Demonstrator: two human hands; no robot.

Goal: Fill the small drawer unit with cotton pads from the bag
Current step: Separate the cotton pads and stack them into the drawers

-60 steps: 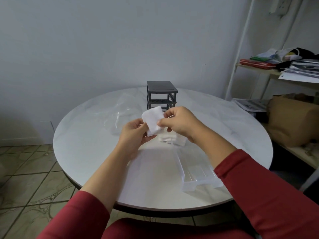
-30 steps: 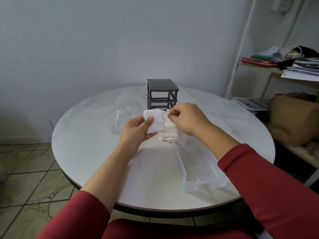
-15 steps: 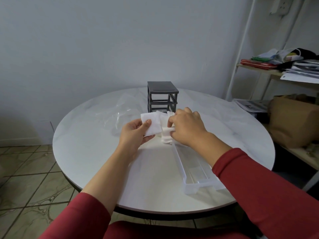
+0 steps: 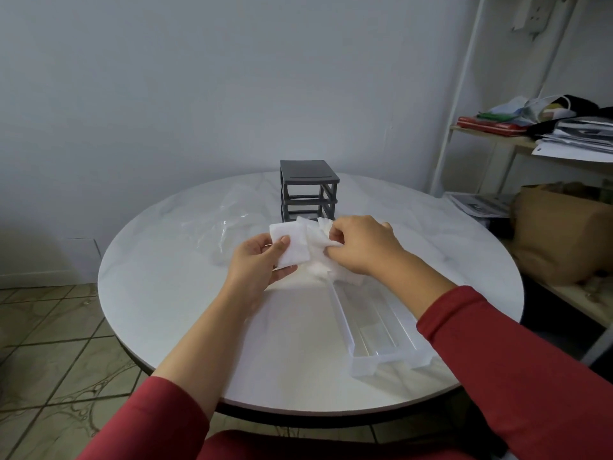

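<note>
Cotton pads (image 4: 316, 268) lie bunched at the far end of the clear drawer (image 4: 374, 327), perhaps partly outside it. Your left hand (image 4: 257, 265) pinches one under the thumb and your right hand (image 4: 360, 247) pinches another. Square them into a stack, then lay it flat inside.

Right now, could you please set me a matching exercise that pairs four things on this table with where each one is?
Things:
1. grey drawer frame
2. clear drawer
3. plastic bag
4. single cotton pad

Places:
A. pinched in the left hand, next to the pad heap that the right hand grips
B. upright at the far side of the table
C. on the near right part of the table
D. lying on the table, left of the frame

Pairs: 1-B, 2-C, 3-D, 4-A.
</note>
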